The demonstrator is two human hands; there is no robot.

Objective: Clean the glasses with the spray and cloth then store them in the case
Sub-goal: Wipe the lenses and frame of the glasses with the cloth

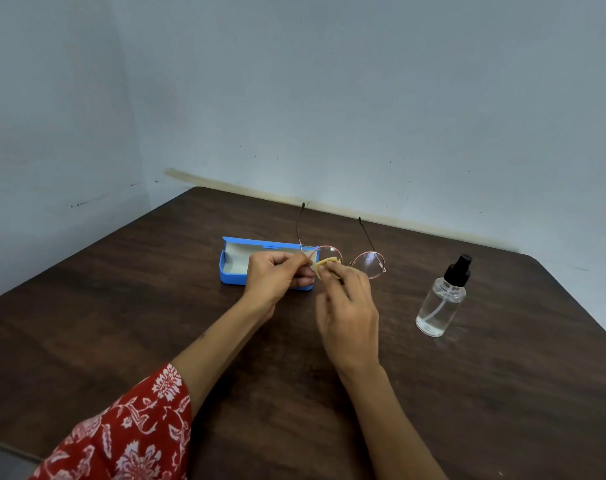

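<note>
Just behind the hands, the open blue case [233, 271] lies partly hidden, its visible lining bare. Left hand [277, 277] pinches the round glasses [367, 265]; right hand [350, 315] presses a yellow cloth [326, 262] on one lens. Spray bottle [441, 301] stands well right on the dark wooden table [121, 306].

Both forearms reach forward from the lower edge of the view and draw together, so the two hands meet close to each other. The left hand [275, 275] is curled, thumb and forefinger pinched tight and the other fingers folded under, with a red flowered sleeve [128, 431] covering the arm to about the elbow. The right hand [350, 306] shows its back to the camera, fingertips pinched together at the far end, its forearm bare.
</note>
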